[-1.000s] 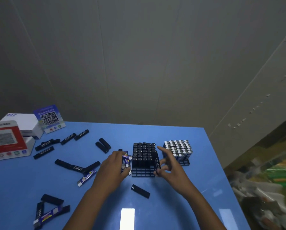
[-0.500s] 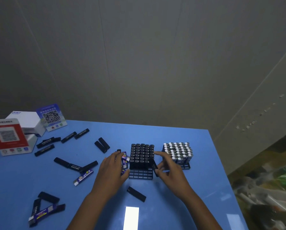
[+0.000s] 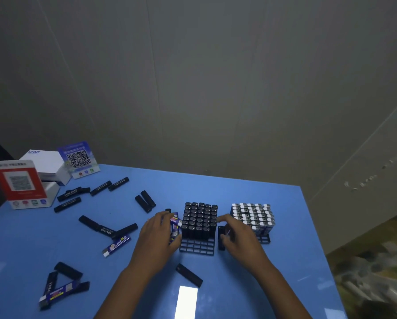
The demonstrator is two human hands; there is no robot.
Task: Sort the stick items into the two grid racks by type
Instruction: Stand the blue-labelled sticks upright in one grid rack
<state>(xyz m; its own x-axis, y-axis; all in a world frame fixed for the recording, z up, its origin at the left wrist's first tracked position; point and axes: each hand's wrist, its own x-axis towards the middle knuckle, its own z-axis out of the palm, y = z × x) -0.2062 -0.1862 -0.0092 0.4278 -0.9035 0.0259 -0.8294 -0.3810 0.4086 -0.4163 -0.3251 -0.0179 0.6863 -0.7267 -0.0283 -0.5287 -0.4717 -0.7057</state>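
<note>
Two black grid racks stand on the blue table (image 3: 238, 185). The left rack (image 3: 197, 246) holds several upright black sticks, and its front rows are empty. The right rack (image 3: 264, 238) is filled with several white-capped blue sticks. My left hand (image 3: 157, 236) grips a bunch of blue-and-white sticks (image 3: 175, 223) beside the left rack. My right hand (image 3: 237, 236) pinches one black stick (image 3: 221, 238) upright at the left rack's front right corner. Loose black sticks (image 3: 189, 275) and blue sticks (image 3: 117, 246) lie across the table's left half.
A red QR stand (image 3: 20, 184), a white box (image 3: 46, 162) and a blue QR card (image 3: 79, 160) sit at the far left. The table's right edge drops off beside cluttered goods (image 3: 372, 272). A grey wall rises behind.
My right hand has carried the black stick down from the top of the black sticks to the rack's front right corner. The left hand stayed put with its bunch.
</note>
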